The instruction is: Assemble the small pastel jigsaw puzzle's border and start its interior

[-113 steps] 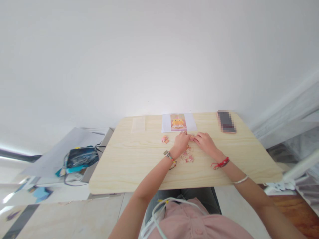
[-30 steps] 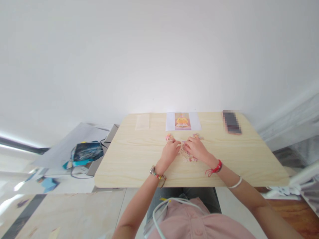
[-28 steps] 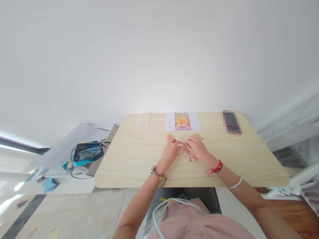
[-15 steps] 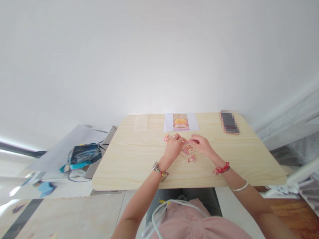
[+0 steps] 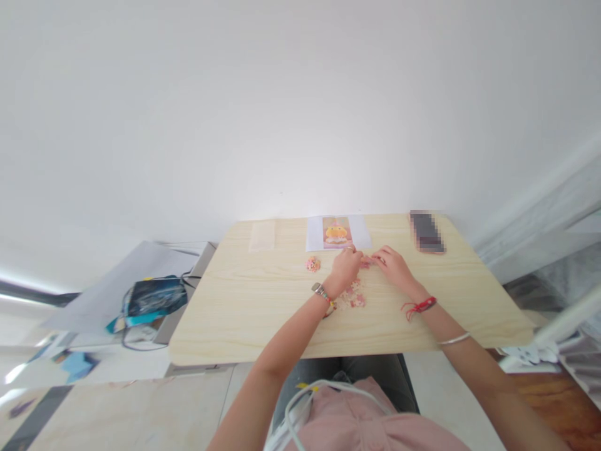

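Note:
Both my hands rest on a light wooden table (image 5: 244, 307). My left hand (image 5: 345, 268) and my right hand (image 5: 393, 266) meet fingertip to fingertip over small pink jigsaw pieces (image 5: 367, 262), fingers curled in a pinch on them. A loose heap of pink and white puzzle pieces (image 5: 353, 297) lies just in front of my left wrist. Another small pink cluster of pieces (image 5: 312, 264) sits to the left of my left hand. A printed picture of a yellow figure on pink (image 5: 337, 232) lies at the table's far edge.
A phone (image 5: 426, 232) lies at the far right of the table. A pale slip of paper (image 5: 261, 236) is at the far left. Left of the table, a dark blue bag with cables (image 5: 153, 297) rests on a grey sheet. A white wall stands behind.
Both hands have moved away from the heap of pieces toward the far edge and now pinch small pieces below the printed picture. The view has shifted slightly.

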Tool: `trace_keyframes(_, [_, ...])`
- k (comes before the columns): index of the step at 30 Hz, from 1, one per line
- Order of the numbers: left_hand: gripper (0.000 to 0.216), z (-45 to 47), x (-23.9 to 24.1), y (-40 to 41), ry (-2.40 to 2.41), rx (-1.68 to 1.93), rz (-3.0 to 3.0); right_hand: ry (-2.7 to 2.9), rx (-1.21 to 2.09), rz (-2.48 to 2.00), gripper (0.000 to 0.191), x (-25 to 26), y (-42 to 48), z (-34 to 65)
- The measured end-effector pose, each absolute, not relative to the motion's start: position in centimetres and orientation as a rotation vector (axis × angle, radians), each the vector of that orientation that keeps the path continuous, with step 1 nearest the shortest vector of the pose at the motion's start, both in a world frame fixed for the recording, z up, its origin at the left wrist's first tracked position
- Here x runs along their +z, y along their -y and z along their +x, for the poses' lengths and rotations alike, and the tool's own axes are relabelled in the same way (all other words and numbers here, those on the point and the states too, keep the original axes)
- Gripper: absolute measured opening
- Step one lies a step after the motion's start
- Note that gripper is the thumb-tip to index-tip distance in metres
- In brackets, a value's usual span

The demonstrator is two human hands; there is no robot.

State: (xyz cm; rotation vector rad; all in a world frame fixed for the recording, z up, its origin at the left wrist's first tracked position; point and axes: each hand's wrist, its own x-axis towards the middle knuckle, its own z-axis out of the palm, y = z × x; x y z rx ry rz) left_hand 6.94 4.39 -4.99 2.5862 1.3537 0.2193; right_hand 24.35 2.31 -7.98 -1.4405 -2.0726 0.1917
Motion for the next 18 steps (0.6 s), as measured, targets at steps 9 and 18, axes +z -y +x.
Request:
trace_keyframes(9, [0.023, 3.7, -4.7, -3.9, -1.412, 0.25, 2.503, 2.1, 0.204, -1.515, 0.022, -8.2, -1.9, 24.7])
trace_keyframes(18, [0.018, -2.4, -5.4, -0.8, -1.529, 0.432, 2.336, 2.359, 0.452, -1.192, 0.019, -6.1, 0.7, 18.9])
